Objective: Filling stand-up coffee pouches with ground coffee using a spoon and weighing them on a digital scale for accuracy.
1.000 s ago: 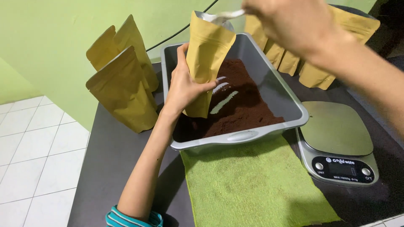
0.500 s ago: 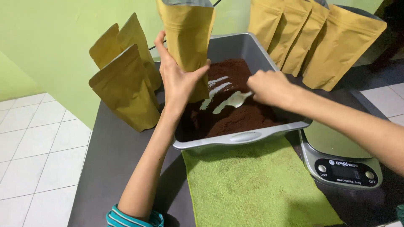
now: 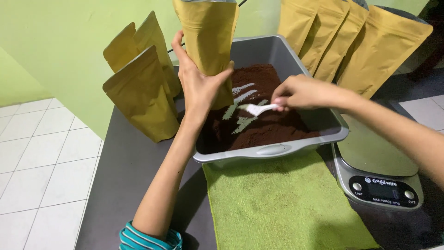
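Left hand (image 3: 200,88): closed around an open tan pouch (image 3: 206,41), held upright over the near-left part of a grey tray (image 3: 273,149) of brown powder (image 3: 268,127). Right hand (image 3: 298,91): pinching a white spoon (image 3: 255,109), bowl in the powder, pointing left toward the pouch, just beside and below it. Adjacent: green cloth (image 3: 277,203), scale (image 3: 379,178).

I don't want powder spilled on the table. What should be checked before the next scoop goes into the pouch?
1. Left hand has the kraft pouch upright in its grip: ok.
2. Pouch held over the grey tray, not the table: ok.
3. Pouch mouth open: cannot tell, it is cut off at the top edge.
4. Right hand holds the white scoop: ok.
5. Scoop loaded with brown powder: cannot tell.
6. Scale platform free: ok.
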